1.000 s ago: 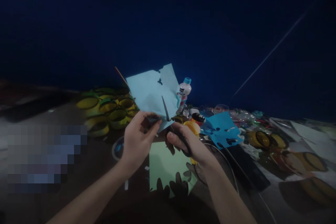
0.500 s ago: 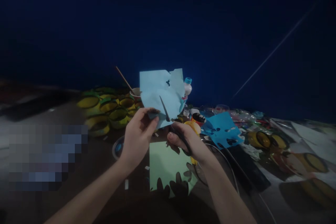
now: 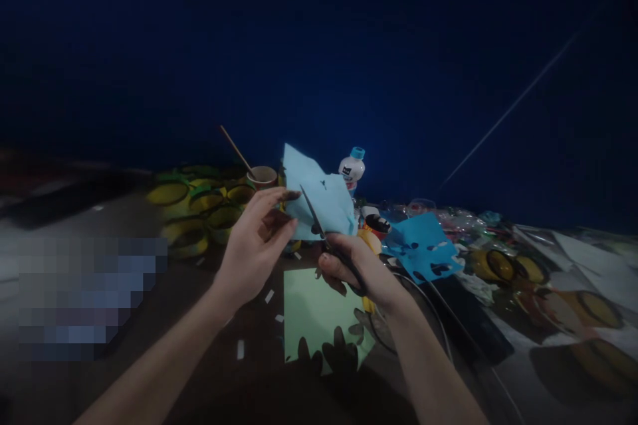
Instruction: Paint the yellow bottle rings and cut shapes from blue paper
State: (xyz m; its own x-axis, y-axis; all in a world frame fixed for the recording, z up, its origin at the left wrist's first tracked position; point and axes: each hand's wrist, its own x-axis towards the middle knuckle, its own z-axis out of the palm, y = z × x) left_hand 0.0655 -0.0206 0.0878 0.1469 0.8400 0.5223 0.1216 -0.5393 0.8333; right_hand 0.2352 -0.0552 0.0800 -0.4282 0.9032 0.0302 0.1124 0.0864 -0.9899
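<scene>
My left hand (image 3: 256, 246) pinches the left edge of a light blue paper sheet (image 3: 319, 196), held up above the table. My right hand (image 3: 356, 269) is closed round the black handles of a pair of scissors (image 3: 321, 232). The blades point up and left into the sheet. A small dark mark shows near the sheet's upper middle. Below my hands a pale green sheet (image 3: 312, 305) lies flat on the dark table, with dark cut-out shapes along its lower edge.
Yellow and green rings (image 3: 199, 209) are stacked at the back left, beside a cup with a stick (image 3: 260, 176). A small bottle (image 3: 351, 169), paint pots and a darker blue cut sheet (image 3: 423, 246) lie behind. More yellow rings and papers (image 3: 558, 279) fill the right. Small white scraps dot the table.
The light blue sheet has turned and now looks narrower and lower. My left hand has shifted up along its edge. The scissors stay in the paper, nearly where they were.
</scene>
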